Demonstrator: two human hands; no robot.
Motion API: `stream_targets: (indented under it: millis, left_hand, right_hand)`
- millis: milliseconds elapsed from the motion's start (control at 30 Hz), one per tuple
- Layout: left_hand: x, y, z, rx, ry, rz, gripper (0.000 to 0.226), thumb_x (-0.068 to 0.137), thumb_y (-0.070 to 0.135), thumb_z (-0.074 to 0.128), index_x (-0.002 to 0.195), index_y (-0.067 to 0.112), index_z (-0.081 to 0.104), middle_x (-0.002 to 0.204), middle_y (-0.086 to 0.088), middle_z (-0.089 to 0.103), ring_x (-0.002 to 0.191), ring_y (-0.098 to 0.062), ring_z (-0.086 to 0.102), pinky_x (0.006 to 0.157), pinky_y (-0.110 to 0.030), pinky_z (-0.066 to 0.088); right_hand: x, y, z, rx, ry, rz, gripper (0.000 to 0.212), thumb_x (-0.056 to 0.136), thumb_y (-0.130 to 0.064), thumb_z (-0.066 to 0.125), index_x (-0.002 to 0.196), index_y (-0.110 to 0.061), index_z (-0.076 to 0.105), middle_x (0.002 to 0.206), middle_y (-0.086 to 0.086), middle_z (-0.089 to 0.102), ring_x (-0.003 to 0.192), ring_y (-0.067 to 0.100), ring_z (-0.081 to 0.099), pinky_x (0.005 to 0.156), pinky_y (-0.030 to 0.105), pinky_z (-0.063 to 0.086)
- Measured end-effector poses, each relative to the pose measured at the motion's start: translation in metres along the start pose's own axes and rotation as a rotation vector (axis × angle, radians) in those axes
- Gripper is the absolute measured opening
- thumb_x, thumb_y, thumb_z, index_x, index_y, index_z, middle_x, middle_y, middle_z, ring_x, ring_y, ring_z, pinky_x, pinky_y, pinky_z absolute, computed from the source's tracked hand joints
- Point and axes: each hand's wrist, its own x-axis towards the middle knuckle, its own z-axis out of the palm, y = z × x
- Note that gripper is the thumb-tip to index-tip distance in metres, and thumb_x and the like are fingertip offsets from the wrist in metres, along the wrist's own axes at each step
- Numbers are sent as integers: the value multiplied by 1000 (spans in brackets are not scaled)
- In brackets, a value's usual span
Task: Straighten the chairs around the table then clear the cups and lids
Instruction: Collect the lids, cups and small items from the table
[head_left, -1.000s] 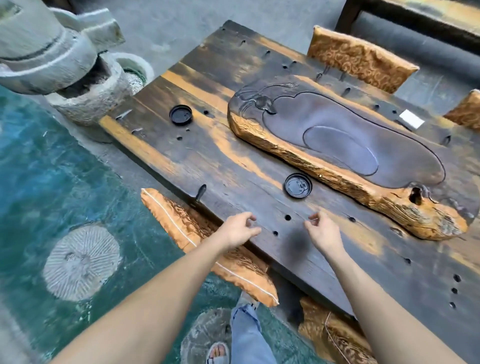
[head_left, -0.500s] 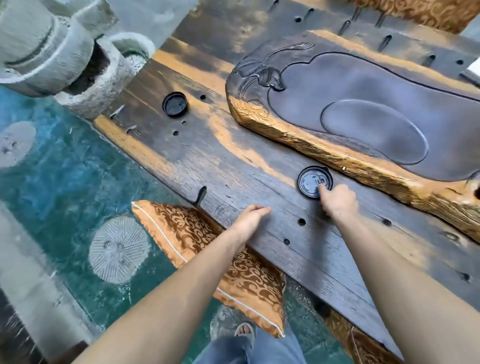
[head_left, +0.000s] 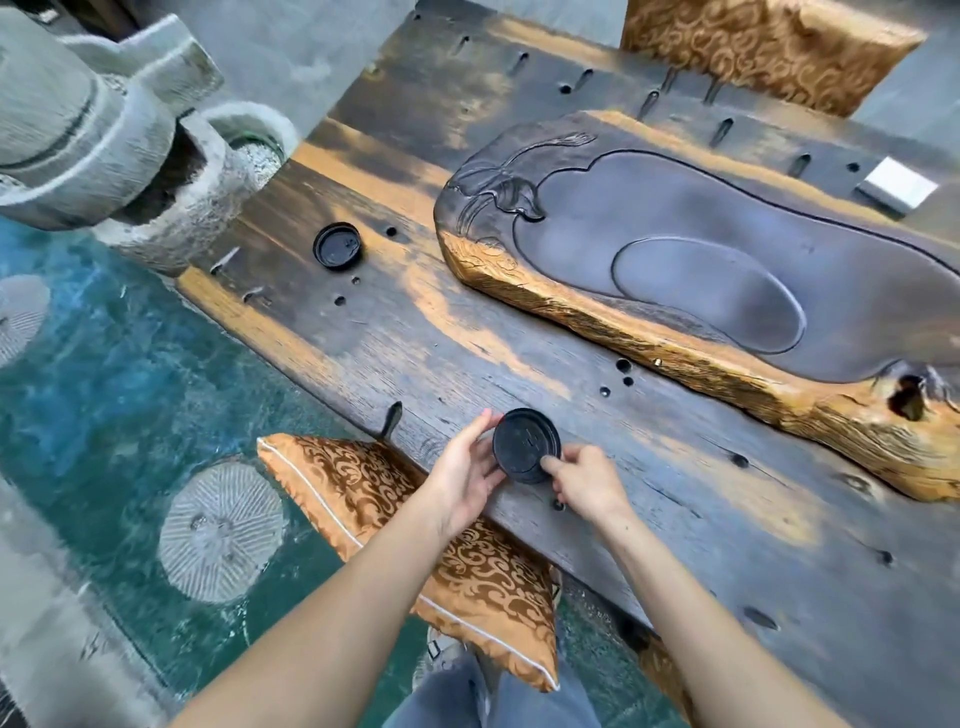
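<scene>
The lid (head_left: 526, 446) is a thin black plastic disc. I judge it to weigh next to nothing, to flex a little if squeezed hard, and to be smooth enough to slide out of a loose pinch. It should not break, but a flat disc is awkward to take from above, so the rim is the place to hold it, at two opposite points. That is how I have it now. It is clear of the desk (head_left: 727, 519), tilted toward me, just above the near edge and the cushion (head_left: 395, 499) under that edge.

My left grip (head_left: 467, 475) is half open. The forefinger curves up the lid's left rim and the thumb sits below it, as far as I can tell, spanning the lid more than squeezing it. My right grip (head_left: 587, 480) is closed tighter, with thumb and fingertips pinching the lower right rim. Both hold the one lid, and neither touches the desk.

The other lid (head_left: 337, 246) lies flat near the left end of the desk, well apart from both grips. I expect the same light, slick piece, best lifted by a fingertip hooked at its raised rim. The carved tray (head_left: 597, 322) runs along the far side. I see no cups from here. One grip would be enough for this lid, which would free the other.
</scene>
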Motion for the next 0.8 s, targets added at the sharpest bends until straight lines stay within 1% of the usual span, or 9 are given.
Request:
stream_targets:
  millis: [67, 133, 200, 300, 367, 500, 600, 700, 800]
  left_hand:
    - [-8, 0, -4, -98, -24, -24, 52, 99, 43, 54, 132, 3, 61, 128, -19, 67, 123, -31, 61, 108, -43, 46]
    - [-13, 2, -8, -189, -27, -62, 56, 100, 46, 52, 129, -1, 63, 128, -23, 66, 118, -34, 62, 101, -43, 50]
    - [-16, 6, -14, -285, -45, -75, 59, 99, 49, 52, 128, -1, 63, 129, -25, 64, 118, -35, 61, 100, -45, 50]
    - [-17, 16, -25, -365, -59, -56, 54, 100, 47, 51, 128, 3, 64, 131, -25, 63, 119, -37, 58, 111, -48, 42]
    - [-17, 24, -35, -380, -63, -42, 51, 99, 46, 51, 122, 3, 66, 126, -26, 64, 114, -37, 59, 113, -49, 40]
    - [-18, 47, -65, -394, -50, -29, 54, 96, 51, 53, 106, 1, 69, 106, -24, 69, 95, -36, 65, 106, -48, 44]
    - [-17, 74, -96, -421, -58, -5, 56, 98, 52, 51, 104, -1, 68, 103, -25, 70, 92, -37, 66, 97, -47, 48]
    - [-18, 113, -136, -432, -62, 29, 53, 99, 47, 49, 106, -2, 66, 104, -25, 68, 90, -37, 66, 100, -49, 46]
    - [-19, 155, -178, -451, -73, 50, 49, 101, 43, 45, 111, -1, 65, 105, -25, 68, 91, -37, 66, 104, -51, 44]
  right_hand:
    - [-10, -2, 16, 35, -7, -45, 33, 82, -34, 65, 59, -19, 48, 55, 2, 56, 57, 22, 53, 64, 40, 49]
    - [-18, -8, 28, 37, 0, -84, 34, 86, -34, 66, 61, -18, 49, 55, 2, 54, 56, 21, 50, 59, 33, 41]
    - [-23, -14, 39, 10, 20, -114, 33, 90, -33, 65, 64, -17, 52, 55, 1, 54, 57, 19, 50, 54, 31, 36]
    - [-28, -24, 56, -16, 31, -131, 37, 89, -38, 64, 63, -14, 52, 55, 1, 53, 61, 23, 52, 58, 35, 35]
    - [-29, -34, 68, -52, 44, -141, 39, 88, -40, 63, 69, -7, 56, 57, 1, 55, 65, 26, 55, 60, 37, 37]
    - [-38, -63, 96, -96, 33, -205, 35, 91, -37, 60, 79, -5, 63, 61, 4, 58, 71, 28, 56, 65, 38, 40]
    - [-43, -90, 124, -126, 52, -274, 40, 94, -44, 56, 81, -6, 62, 58, 1, 53, 68, 27, 52, 68, 38, 41]
    - [-51, -123, 158, -105, 89, -342, 51, 97, -52, 50, 70, -9, 55, 55, 0, 50, 62, 24, 48, 65, 36, 39]
    - [-57, -151, 193, -60, 160, -330, 54, 98, -52, 48, 60, -14, 45, 51, -2, 42, 54, 18, 40, 59, 35, 34]
